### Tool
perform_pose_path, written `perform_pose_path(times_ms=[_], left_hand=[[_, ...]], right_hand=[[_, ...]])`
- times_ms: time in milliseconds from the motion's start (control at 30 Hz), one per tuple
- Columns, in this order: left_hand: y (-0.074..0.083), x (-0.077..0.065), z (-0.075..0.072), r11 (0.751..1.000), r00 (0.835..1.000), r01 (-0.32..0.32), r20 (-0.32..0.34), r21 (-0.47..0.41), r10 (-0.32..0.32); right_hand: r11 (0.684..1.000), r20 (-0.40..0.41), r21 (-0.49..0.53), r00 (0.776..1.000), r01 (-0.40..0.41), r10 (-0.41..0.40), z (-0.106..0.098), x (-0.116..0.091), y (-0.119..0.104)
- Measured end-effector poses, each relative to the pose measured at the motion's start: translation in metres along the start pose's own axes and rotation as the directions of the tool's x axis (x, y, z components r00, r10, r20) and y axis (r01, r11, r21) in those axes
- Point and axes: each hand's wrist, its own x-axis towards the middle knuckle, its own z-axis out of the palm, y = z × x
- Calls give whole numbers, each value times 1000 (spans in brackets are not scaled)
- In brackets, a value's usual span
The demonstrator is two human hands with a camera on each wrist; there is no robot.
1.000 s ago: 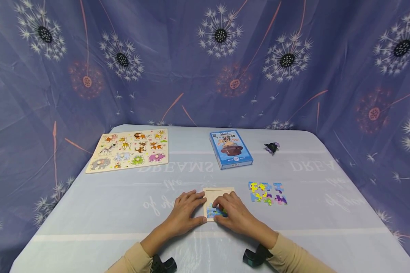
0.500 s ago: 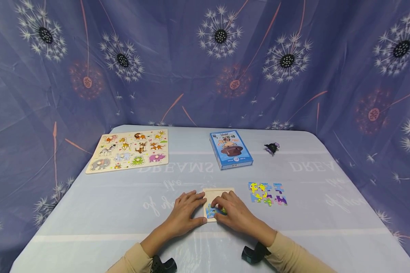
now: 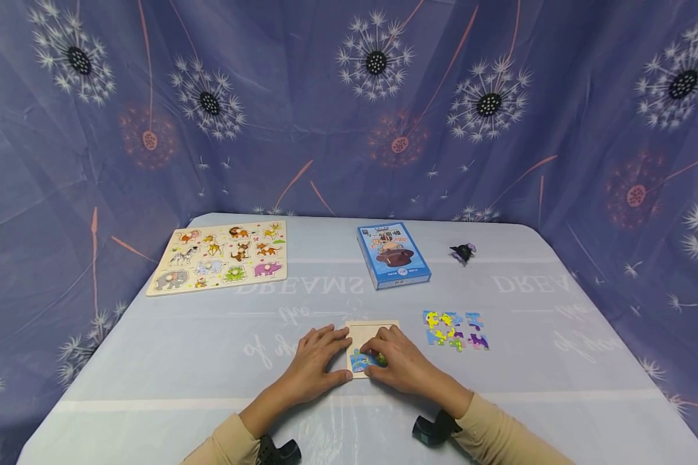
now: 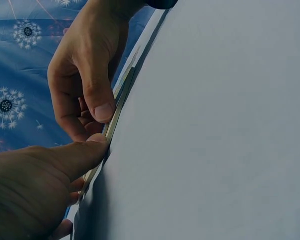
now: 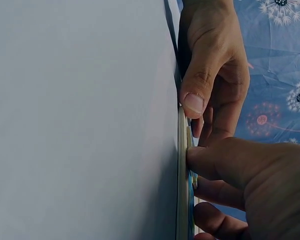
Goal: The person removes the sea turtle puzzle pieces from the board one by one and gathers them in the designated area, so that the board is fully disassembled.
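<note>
A small wooden puzzle tray (image 3: 374, 322) lies on the table between both hands. Blue jigsaw pieces (image 3: 359, 361) fill its lower left part, and a bit of green shows under the right fingers. My left hand (image 3: 314, 361) rests against the tray's left side, its thumb at the near corner and fingers extended along the edge. The right hand (image 3: 404, 365) reaches over the tray with bent fingers and pinches a jigsaw piece between thumb and fingertips. In the right wrist view that piece's edge (image 5: 188, 135) stands slightly above the tray's rim. The right hand hides the tray's right part.
Right of the tray lies a group of loose jigsaw pieces (image 3: 455, 329), yellow, blue and purple. Farther back are a blue box (image 3: 393, 254), a small black-and-purple object (image 3: 463, 252) and, to the left, a wooden animal peg puzzle (image 3: 218, 257). A patterned curtain (image 3: 302, 129) hangs behind the table.
The blue pieces under the right fingers have shifted slightly and sit at a small angle now, where they lay squarer in the tray before. Left hand and tray look unmoved.
</note>
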Motion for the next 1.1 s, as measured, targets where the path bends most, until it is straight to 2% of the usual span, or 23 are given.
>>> perform_pose_path(times_ms=[467,667,800,1100], left_hand=[[1,0,0,1000,1000,6,2,0,-6],[1,0,0,1000,1000,8,3,-5,-8],[2,-1,0,1000,1000,13,4,-7,-13],[2,-1,0,1000,1000,14,-1,-3,-14]], right_hand=[[999,-55,7,998,35,-35,2,-2,2],[993,-130,98,990,59,-46,0,-9,6],[991,-159,130,987,28,-8,-7,-18,9],[996,-212,34,973,-82,88,-23,-46,32]])
